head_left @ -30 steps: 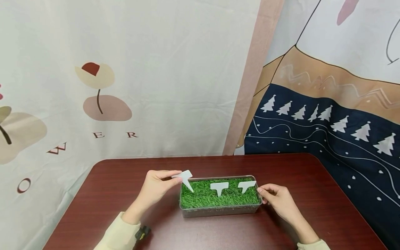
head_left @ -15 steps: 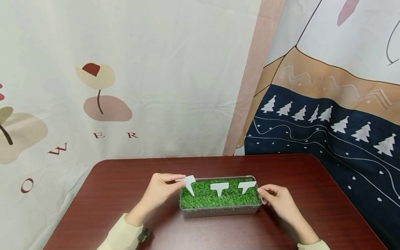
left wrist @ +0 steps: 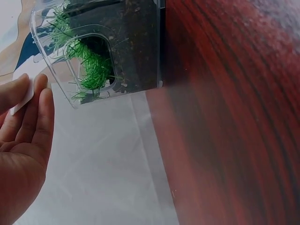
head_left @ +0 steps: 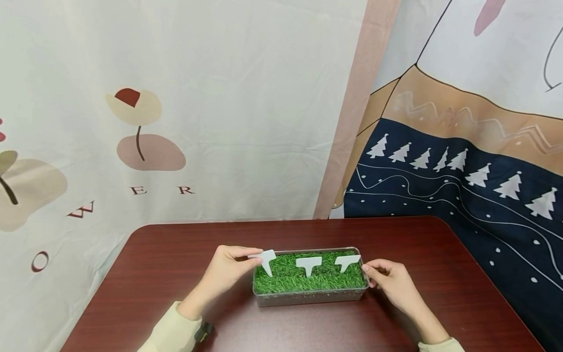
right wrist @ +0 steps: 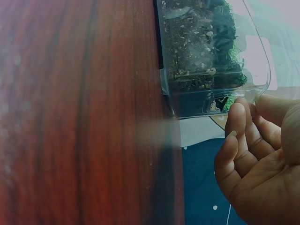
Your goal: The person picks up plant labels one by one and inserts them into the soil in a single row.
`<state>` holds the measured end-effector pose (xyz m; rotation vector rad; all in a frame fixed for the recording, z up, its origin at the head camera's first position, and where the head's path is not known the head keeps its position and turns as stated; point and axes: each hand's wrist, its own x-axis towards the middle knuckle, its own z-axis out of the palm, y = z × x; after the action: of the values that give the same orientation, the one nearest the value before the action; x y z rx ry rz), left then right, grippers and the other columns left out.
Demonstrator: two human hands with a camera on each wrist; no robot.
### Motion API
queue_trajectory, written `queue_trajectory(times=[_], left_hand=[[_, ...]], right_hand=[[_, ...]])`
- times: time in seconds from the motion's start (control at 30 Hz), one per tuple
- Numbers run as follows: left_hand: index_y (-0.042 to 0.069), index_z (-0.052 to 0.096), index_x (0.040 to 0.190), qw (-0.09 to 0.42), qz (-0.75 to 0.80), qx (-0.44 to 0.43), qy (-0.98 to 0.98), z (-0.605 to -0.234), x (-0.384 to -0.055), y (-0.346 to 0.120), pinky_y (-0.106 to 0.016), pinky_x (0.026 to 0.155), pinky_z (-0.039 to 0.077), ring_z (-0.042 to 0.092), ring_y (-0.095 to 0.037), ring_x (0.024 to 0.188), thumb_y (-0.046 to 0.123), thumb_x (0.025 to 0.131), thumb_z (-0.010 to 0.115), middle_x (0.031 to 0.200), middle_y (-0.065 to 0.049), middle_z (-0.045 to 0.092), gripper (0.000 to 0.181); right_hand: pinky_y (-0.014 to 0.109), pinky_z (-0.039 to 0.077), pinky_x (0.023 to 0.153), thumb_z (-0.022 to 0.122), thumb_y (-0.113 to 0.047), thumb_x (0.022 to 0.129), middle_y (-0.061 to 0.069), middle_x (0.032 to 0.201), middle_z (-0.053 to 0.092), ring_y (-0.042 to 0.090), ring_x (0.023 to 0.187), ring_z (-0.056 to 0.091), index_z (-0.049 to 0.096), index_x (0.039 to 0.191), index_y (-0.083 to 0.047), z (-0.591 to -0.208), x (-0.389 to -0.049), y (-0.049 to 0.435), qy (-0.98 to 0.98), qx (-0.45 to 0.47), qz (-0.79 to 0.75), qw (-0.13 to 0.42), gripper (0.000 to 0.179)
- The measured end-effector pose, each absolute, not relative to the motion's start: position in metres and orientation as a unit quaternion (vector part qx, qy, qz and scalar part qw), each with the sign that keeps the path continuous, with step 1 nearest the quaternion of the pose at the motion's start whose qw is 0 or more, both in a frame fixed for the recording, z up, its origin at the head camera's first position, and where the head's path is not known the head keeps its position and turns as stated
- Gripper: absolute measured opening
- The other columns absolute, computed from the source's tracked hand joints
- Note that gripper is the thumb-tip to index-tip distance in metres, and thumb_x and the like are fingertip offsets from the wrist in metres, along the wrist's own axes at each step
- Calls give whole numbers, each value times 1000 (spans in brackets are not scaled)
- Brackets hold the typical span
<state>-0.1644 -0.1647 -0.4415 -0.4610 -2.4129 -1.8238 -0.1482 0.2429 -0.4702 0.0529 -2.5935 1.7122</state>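
Observation:
A clear plastic planter box [head_left: 312, 297] filled with soil and green grass sits on the table. My left hand [head_left: 222, 271] pinches the head of a white T-shaped plant label [head_left: 267, 260] between thumb and fingers, over the box's left end. The label's stem points down at the grass; whether its tip is in the soil I cannot tell. Two similar labels stand in the grass, a middle one [head_left: 309, 264] and a slanted right one [head_left: 346, 261]. At the box's right end, my right hand [head_left: 393, 286] grips the rim with thumb and forefinger, as the right wrist view also shows.
The dark red wooden table [head_left: 316, 327] has rounded far corners. Behind it hangs a pale printed curtain [head_left: 246, 122], and to the right a navy cloth [head_left: 413, 195] with white trees. A dark strap-like object [head_left: 203, 332] is by the left sleeve.
My left hand has come slightly right and down with the plant label, its stem now lower against the grass. Over the last half second it barely shifts. The right hand stays put.

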Motion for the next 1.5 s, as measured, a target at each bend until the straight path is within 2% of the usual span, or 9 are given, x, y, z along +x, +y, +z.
queue_trajectory(times=[0.4,0.7,1.07,1.27,1.37,1.5], left_hand=[[4,83,105,31,-588,-159,-793,-444,-164,-161,-28,82,60,76,-14,94,5,87,84,103,-9,80,18],[4,82,106,41,-568,-181,-802,-446,-165,-158,-28,85,60,77,-18,97,5,86,84,106,-12,79,20],[3,82,107,19,-567,-194,-800,-445,-162,-152,-25,78,59,76,-16,96,5,88,83,112,-15,77,19],[3,82,107,23,-552,-219,-804,-447,-163,-148,-22,61,53,71,-8,83,1,88,82,114,-16,77,19],[2,82,108,23,-547,-229,-805,-448,-163,-146,-21,54,48,62,-3,70,-1,88,81,113,-16,77,20],[1,82,108,20,-543,-235,-806,-448,-162,-144,-20,50,43,44,0,53,-3,88,79,110,-16,78,22]], right_hand=[[30,52,54,73,-11,99,5,74,68,14,63,62,76,102,3,-470,-148,243,-832,19,555,15,15],[30,50,52,73,-12,99,5,74,69,14,63,62,77,104,2,-472,-149,245,-836,19,548,13,15],[29,51,53,73,-12,99,5,74,68,13,63,62,76,103,2,-472,-148,245,-836,18,548,12,15],[29,50,52,73,-12,99,4,74,68,13,63,61,76,103,2,-472,-148,245,-837,18,547,13,15],[29,50,52,73,-12,99,4,74,68,13,63,61,76,103,2,-472,-148,245,-837,18,546,14,15],[29,50,52,73,-12,99,4,73,68,13,63,61,76,102,2,-473,-149,245,-837,20,546,17,14]])
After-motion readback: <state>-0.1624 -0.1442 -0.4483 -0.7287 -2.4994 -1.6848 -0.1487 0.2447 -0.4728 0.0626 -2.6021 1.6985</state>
